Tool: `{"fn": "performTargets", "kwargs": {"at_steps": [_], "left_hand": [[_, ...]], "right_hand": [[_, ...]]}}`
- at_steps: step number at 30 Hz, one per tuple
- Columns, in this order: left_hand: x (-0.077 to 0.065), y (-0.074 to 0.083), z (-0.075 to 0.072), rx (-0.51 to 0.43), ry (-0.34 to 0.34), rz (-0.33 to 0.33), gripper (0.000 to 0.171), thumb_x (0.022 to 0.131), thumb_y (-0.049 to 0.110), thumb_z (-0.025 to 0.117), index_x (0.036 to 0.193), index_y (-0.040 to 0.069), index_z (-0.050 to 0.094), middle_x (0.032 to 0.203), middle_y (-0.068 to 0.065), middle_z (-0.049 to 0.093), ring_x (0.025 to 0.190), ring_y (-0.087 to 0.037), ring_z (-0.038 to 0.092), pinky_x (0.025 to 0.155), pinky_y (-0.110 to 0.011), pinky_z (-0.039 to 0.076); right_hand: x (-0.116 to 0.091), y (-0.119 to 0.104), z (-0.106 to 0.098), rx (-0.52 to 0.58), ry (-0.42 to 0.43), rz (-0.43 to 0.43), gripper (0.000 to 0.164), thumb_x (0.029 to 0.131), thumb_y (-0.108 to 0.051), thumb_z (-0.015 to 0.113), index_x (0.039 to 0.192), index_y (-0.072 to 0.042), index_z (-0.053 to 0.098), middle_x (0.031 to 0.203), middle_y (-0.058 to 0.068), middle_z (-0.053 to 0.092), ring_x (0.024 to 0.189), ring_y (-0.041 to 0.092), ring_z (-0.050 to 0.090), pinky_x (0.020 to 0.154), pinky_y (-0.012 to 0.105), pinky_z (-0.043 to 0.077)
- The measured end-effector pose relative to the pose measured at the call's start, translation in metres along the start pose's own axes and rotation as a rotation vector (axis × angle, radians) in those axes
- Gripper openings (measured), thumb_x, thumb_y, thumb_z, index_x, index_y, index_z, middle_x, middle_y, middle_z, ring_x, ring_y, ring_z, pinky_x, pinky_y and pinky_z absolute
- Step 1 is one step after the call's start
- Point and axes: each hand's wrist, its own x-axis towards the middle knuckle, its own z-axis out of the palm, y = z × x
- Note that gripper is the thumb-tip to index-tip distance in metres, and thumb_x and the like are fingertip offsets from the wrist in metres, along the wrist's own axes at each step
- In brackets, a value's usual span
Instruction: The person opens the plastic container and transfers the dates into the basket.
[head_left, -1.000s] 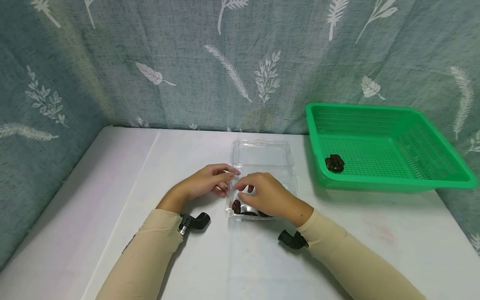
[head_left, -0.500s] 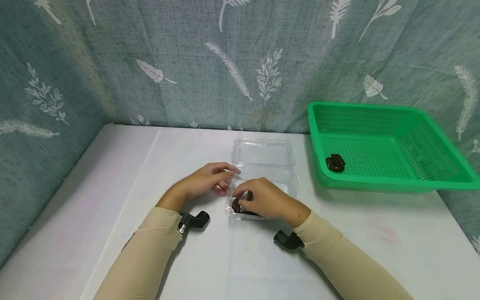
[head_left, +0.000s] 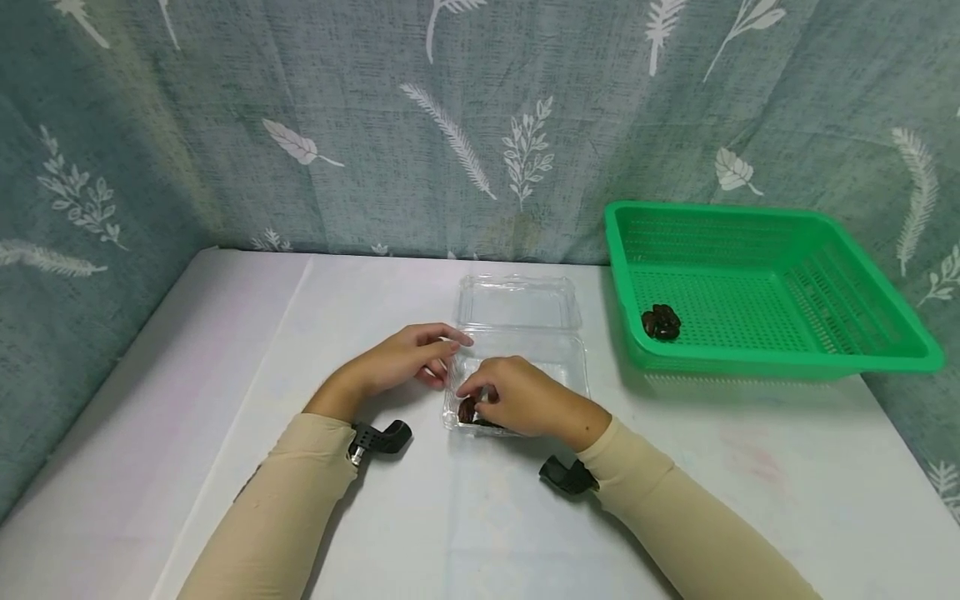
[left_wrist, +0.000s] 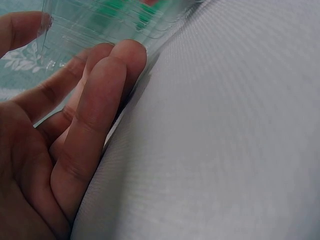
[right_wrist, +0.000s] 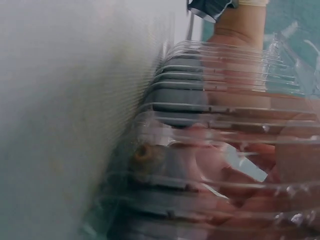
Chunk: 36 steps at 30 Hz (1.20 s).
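A clear plastic clamshell box (head_left: 551,343) lies on the white table with its lid folded back. My left hand (head_left: 401,360) is at its left side, with relaxed fingers touching the wall and the index fingertip over the rim; in the left wrist view, fingers (left_wrist: 95,95) rest against the ribbed plastic. Inside the box's near-left corner is a dark brown date (head_left: 467,409). My right hand (head_left: 528,396) reaches in and pinches it between thumb and index finger. Another dark date (head_left: 486,423) shows partly beneath that hand. Through the box wall, the right wrist view shows the date's end.
A green perforated basket (head_left: 750,364) stands to the right at the back, with several dates (head_left: 662,322) in its near-left corner. A leaf-patterned cloth (head_left: 360,125) hangs behind the white table (head_left: 360,517).
My right hand has lowered slightly into the box's near-left corner, and its thumb and index finger have closed around the date. The left hand stays at the box's side.
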Motion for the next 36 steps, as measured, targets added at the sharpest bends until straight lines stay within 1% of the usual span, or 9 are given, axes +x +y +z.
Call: {"fn": "performTargets", "kwargs": {"at_steps": [5, 8, 10, 16, 22, 28, 33, 36], "left_hand": [[0.002, 0.001, 0.001, -0.001, -0.006, -0.007, 0.038, 0.104, 0.026, 0.052, 0.135, 0.005, 0.057, 0.086, -0.002, 0.058, 0.074, -0.011, 0.064, 0.073, -0.03, 0.06], [0.001, 0.002, 0.001, 0.004, 0.0, -0.006, 0.039, 0.104, 0.027, 0.052, 0.135, 0.006, 0.057, 0.084, -0.002, 0.058, 0.074, -0.011, 0.064, 0.073, -0.029, 0.06], [0.0, 0.002, 0.001, 0.003, 0.003, -0.009, 0.039, 0.104, 0.028, 0.052, 0.135, 0.006, 0.058, 0.084, -0.003, 0.059, 0.074, -0.011, 0.064, 0.073, -0.029, 0.06], [0.0, 0.0, 0.001, 0.006, -0.001, -0.013, 0.039, 0.104, 0.028, 0.051, 0.137, 0.006, 0.057, 0.09, -0.003, 0.059, 0.075, -0.011, 0.063, 0.074, -0.029, 0.06], [0.001, 0.001, 0.001, 0.026, 0.01, -0.01, 0.039, 0.104, 0.031, 0.051, 0.136, 0.008, 0.058, 0.091, -0.004, 0.061, 0.076, -0.013, 0.064, 0.075, -0.031, 0.06], [0.002, -0.001, 0.001, 0.027, -0.008, -0.009, 0.04, 0.104, 0.031, 0.052, 0.136, 0.007, 0.058, 0.098, -0.006, 0.058, 0.078, -0.013, 0.065, 0.076, -0.032, 0.06], [0.003, -0.001, 0.0, 0.026, -0.004, 0.001, 0.039, 0.104, 0.03, 0.053, 0.135, 0.007, 0.059, 0.096, -0.006, 0.057, 0.077, -0.013, 0.065, 0.075, -0.032, 0.06], [0.003, 0.0, 0.001, 0.022, -0.005, -0.004, 0.039, 0.104, 0.029, 0.052, 0.135, 0.007, 0.058, 0.096, -0.006, 0.057, 0.076, -0.013, 0.065, 0.075, -0.032, 0.06]], "right_hand": [[-0.001, 0.002, -0.002, -0.007, -0.027, -0.005, 0.024, 0.085, 0.001, 0.069, 0.107, -0.005, 0.077, 0.088, 0.003, 0.069, 0.078, 0.011, 0.058, 0.071, 0.017, 0.049], [-0.001, 0.002, -0.003, -0.013, -0.035, 0.002, 0.023, 0.085, 0.0, 0.071, 0.106, -0.005, 0.078, 0.084, 0.002, 0.067, 0.077, 0.009, 0.057, 0.071, 0.018, 0.049], [-0.001, 0.002, -0.003, -0.011, -0.041, 0.011, 0.02, 0.085, -0.001, 0.071, 0.104, -0.006, 0.078, 0.082, 0.0, 0.066, 0.076, 0.008, 0.055, 0.071, 0.017, 0.048], [-0.002, 0.002, -0.004, -0.031, -0.057, 0.005, 0.012, 0.085, -0.004, 0.073, 0.093, -0.01, 0.08, 0.08, -0.002, 0.066, 0.075, 0.008, 0.055, 0.069, 0.017, 0.045], [-0.003, 0.001, -0.006, -0.03, -0.04, 0.007, 0.011, 0.085, -0.004, 0.073, 0.092, -0.012, 0.079, 0.082, -0.003, 0.065, 0.076, 0.008, 0.054, 0.069, 0.018, 0.045], [-0.006, 0.002, -0.01, -0.026, -0.036, 0.033, 0.013, 0.087, -0.004, 0.071, 0.094, -0.012, 0.078, 0.086, -0.002, 0.065, 0.077, 0.009, 0.057, 0.07, 0.018, 0.048], [-0.008, 0.003, -0.016, -0.042, -0.005, 0.043, 0.013, 0.087, -0.005, 0.071, 0.093, -0.014, 0.077, 0.087, -0.003, 0.066, 0.079, 0.01, 0.06, 0.072, 0.02, 0.049], [-0.009, 0.003, -0.02, -0.047, 0.011, 0.047, 0.013, 0.087, -0.006, 0.071, 0.093, -0.015, 0.078, 0.088, -0.004, 0.066, 0.079, 0.01, 0.06, 0.072, 0.02, 0.049]]}}
